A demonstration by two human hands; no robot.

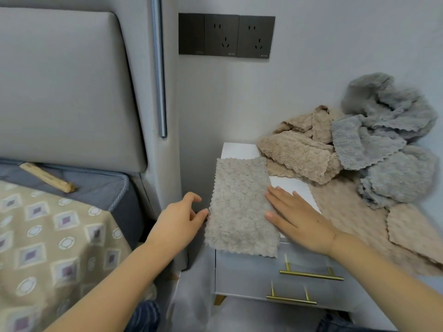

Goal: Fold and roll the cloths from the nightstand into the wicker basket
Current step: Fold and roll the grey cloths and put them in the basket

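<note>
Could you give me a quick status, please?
Right hand flat on folded cloth; left hand at its edge. Unfolded pile waiting. Basket unseen.

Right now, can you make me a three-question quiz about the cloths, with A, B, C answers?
1. Where does the folded beige cloth lie?
A. on the bed
B. on the left side of the nightstand top
C. inside a drawer

2. How many gold drawer handles show on the nightstand's front?
A. one
B. two
C. four

3. What is the right hand doing?
A. pressing flat on the cloth's right edge
B. holding a grey cloth up
C. pulling a handle

Answers:
1 B: the cloth runs along the white top's left edge, its near end hanging over the front.
2 B: an upper handle and a lower handle show.
3 A: its fingers lie straight, their tips on the cloth, while the left hand touches the opposite edge.
</note>
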